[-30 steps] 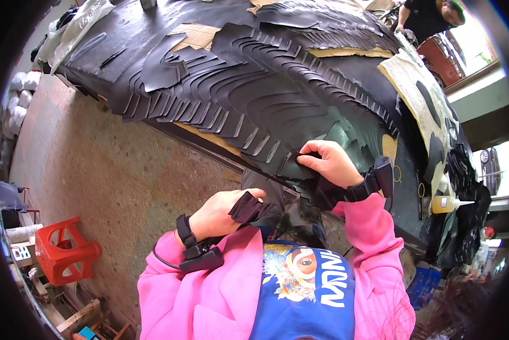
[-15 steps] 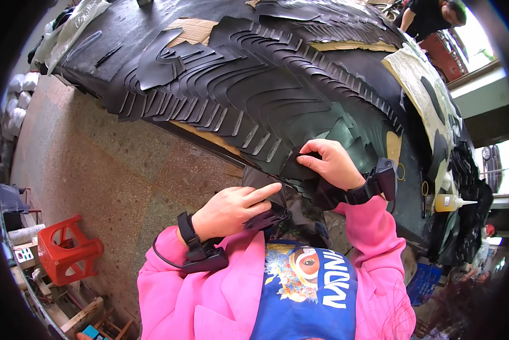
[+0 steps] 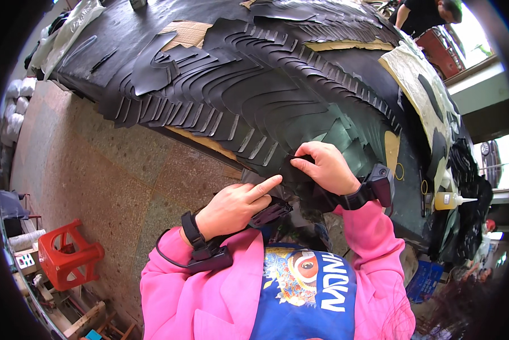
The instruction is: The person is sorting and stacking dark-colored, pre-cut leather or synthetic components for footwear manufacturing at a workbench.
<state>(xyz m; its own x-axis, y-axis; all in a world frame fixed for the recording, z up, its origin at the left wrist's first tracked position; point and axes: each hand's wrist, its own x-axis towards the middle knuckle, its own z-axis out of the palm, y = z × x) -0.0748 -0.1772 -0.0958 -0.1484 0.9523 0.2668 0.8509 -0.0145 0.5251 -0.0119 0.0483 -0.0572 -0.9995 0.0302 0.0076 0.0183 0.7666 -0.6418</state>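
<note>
Black bundle [image 3: 272, 213] in left hand [image 3: 232, 208] clears table edge [image 3: 209, 151].

A smooth, satin finish is seen on the overlapping curved black leather-like sheets [image 3: 249, 90]; a soft shine is also given by the wide dark tabletop [image 3: 132, 28]. The four-legged red stool [image 3: 55, 265] seems to be made of glossy plastic, the long-sleeved pink jacket [image 3: 223, 277] of matt cloth, and the flat brown piece [image 3: 186, 34] of dull, ribbed cardboard.
</note>
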